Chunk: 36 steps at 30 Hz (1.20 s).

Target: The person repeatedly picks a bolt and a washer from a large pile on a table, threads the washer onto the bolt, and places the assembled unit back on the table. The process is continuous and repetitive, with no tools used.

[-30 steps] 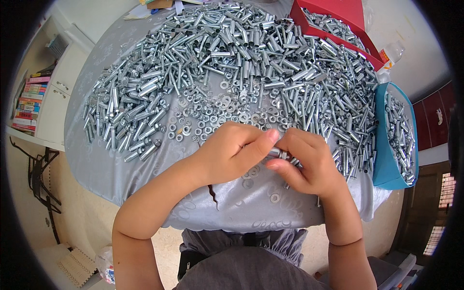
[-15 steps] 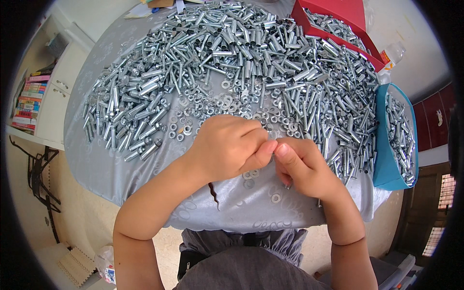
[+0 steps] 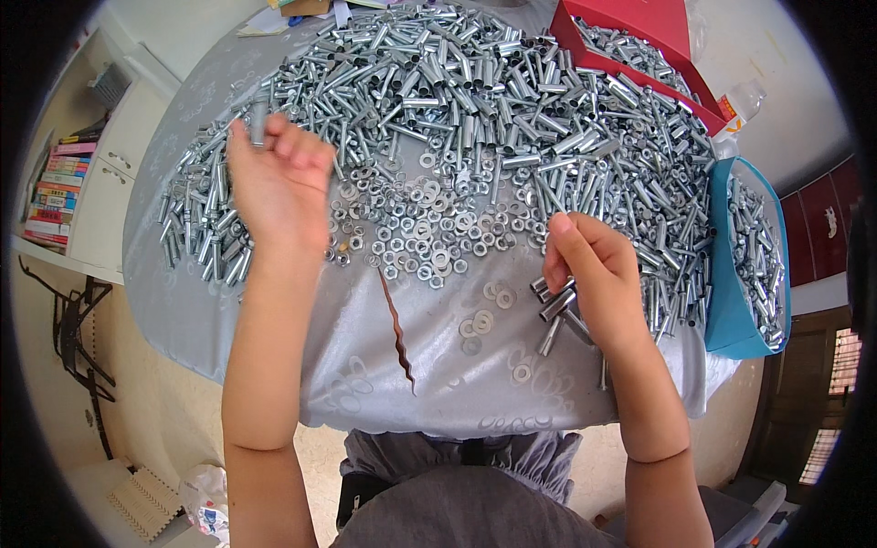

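My left hand is raised over the left part of the heap, with a silvery metal cylinder, like an expansion bolt, between thumb and fingers. My right hand is closed at the right of the table, thumb pressed to the curled index finger; what it pinches, if anything, is hidden. Several metal sleeves stick out beside and below its fingers; I cannot tell whether they are held or lie on the cloth. Between the hands lie many loose nuts and washers. A few flat washers sit nearer me.
A large heap of sleeves and bolts curves round the far side. Fastened bolts lie at left. A red box and a blue bin hold more metal parts. The grey tablecloth has a wavy brown slit.
My hands were together at the middle. The left hand has swung up and left with the metal cylinder; the right has shifted slightly right and up, uncovering nuts, washers and sleeves.
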Available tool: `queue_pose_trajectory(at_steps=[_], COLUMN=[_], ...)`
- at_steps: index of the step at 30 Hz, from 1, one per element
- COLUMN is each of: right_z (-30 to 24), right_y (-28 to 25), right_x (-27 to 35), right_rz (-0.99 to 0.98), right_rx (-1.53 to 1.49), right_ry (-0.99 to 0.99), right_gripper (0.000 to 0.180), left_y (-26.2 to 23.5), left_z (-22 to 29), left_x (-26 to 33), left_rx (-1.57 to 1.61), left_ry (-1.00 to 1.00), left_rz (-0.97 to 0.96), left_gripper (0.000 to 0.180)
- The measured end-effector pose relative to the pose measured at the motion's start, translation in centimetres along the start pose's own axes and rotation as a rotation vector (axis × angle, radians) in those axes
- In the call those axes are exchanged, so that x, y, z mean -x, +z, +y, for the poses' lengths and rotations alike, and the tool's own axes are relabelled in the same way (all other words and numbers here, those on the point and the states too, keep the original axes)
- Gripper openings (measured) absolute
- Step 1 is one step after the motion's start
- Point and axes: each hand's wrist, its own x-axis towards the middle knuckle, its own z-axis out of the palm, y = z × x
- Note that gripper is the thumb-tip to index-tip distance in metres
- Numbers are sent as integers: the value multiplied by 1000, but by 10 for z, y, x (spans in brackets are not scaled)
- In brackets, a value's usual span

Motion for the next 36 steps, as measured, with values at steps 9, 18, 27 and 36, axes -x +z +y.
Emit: queue_pose_trajectory(at_steps=[9,18,27,36], right_z=[1,-1,-1,4], right_y=[0,6,23,11], right_x=[-3,-7,-3,-6], right_rz=[3,-33,-17,-1], right_rx=[-81,-166,-82,-216], right_ry=[30,232,294,269], right_gripper=[34,31,32,27], left_y=[-6,40,45,33], left_z=[17,-90,-112,-89], left_x=[-19,113,129,97], left_rx=[-132,-1089,-1025,-1136], left_ry=[145,1173,1379,1534], left_rz=[129,-1185,-1321,-1373], left_gripper=[35,22,28,19])
